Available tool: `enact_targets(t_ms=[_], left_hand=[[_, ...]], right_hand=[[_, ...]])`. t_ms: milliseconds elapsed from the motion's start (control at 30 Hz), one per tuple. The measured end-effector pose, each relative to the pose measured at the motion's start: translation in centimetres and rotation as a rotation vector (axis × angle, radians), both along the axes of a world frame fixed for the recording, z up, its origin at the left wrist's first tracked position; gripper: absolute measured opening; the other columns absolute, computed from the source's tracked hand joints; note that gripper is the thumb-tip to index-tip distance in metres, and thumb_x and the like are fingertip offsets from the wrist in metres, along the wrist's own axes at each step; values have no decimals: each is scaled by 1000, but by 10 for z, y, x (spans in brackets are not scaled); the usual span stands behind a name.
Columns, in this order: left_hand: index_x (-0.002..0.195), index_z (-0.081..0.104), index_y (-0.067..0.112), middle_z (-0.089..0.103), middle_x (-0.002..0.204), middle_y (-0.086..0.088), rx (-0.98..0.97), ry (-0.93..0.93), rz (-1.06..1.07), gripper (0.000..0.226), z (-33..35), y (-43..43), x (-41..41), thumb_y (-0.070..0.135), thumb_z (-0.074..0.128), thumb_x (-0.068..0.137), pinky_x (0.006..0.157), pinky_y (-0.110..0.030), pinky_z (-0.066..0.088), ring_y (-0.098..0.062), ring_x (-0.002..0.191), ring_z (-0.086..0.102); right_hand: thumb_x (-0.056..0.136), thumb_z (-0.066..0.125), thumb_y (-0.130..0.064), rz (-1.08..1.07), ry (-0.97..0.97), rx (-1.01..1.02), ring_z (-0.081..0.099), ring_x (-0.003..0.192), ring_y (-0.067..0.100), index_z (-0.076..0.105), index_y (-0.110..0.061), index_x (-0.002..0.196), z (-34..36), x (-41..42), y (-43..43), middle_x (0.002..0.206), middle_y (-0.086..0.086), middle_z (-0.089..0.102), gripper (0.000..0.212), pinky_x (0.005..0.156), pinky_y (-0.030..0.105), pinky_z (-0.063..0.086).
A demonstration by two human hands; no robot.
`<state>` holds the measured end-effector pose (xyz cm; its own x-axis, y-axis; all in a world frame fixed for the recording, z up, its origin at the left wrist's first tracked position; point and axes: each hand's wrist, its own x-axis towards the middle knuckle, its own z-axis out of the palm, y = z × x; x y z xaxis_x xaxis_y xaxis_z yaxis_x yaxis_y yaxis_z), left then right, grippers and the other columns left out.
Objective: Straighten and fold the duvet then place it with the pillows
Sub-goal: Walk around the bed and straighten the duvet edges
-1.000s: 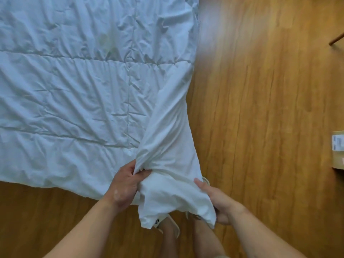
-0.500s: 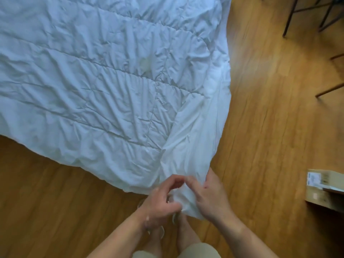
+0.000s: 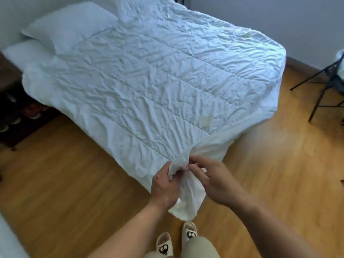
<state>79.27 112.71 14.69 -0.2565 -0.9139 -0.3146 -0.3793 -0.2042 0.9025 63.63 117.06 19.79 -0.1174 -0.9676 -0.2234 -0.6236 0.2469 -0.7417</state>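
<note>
A white quilted duvet (image 3: 149, 84) lies spread and wrinkled over the whole bed, its near corner hanging off toward me. My left hand (image 3: 163, 187) grips that bunched corner from the left. My right hand (image 3: 214, 179) is at the same corner from the right, its fingertips pinching the fabric. A loose flap of the corner droops below both hands. White pillows (image 3: 70, 25) sit at the head of the bed, far left, with another pillow (image 3: 24, 53) lower beside them.
Wooden floor (image 3: 65, 183) surrounds the bed. A black folding stand (image 3: 323, 86) is at the right by the wall. Dark furniture with shoes (image 3: 16, 112) stands at the left. My slippered feet (image 3: 176, 239) are right below the corner.
The view has risen from the duvet's corner to the whole bed. Both hands have come together on the corner and lifted it higher.
</note>
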Motion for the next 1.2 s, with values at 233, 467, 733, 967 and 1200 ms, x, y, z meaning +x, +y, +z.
enact_targets(t_ms=[233, 467, 733, 967, 1200], left_hand=[[86, 77, 27, 78, 85, 7, 190, 241, 192, 15, 32, -77, 69, 17, 68, 93, 70, -21, 53, -8, 82, 73], [111, 72, 20, 78, 103, 1, 372, 365, 320, 20, 28, -180, 129, 20, 71, 91, 77, -30, 57, -17, 95, 74], [109, 68, 14, 76, 97, -3, 245, 88, 591, 45, 21, -313, 163, 29, 89, 72, 69, -17, 59, -13, 85, 73], [108, 74, 27, 77, 102, 10, 146, 221, 611, 23, 45, -429, 238, 34, 75, 86, 87, -29, 58, -8, 97, 72], [102, 75, 23, 78, 98, 3, 121, 291, 626, 25, 42, -550, 339, 40, 78, 83, 91, -41, 58, -14, 93, 74]], right_hand=[[86, 63, -64, 350, 669, 33, 11, 154, 18, 29, -46, 152, -3, -28, -147, 165, -13, 18, 77, 119, 53, 22], [91, 53, -45, 410, 333, 15, 59, 72, 21, 55, -21, 79, -17, 7, -283, 68, -6, 60, 27, 68, 42, 48], [87, 47, -44, 652, 268, -85, 51, 62, 13, 46, -28, 74, 17, 82, -448, 61, -3, 53, 21, 58, 37, 43], [89, 66, -31, 665, 304, -120, 57, 67, 12, 53, -26, 71, 34, 143, -579, 67, -7, 60, 22, 58, 23, 41], [90, 69, -40, 723, 339, -138, 58, 64, 11, 51, -25, 68, 35, 246, -702, 65, -8, 59, 32, 63, 36, 49]])
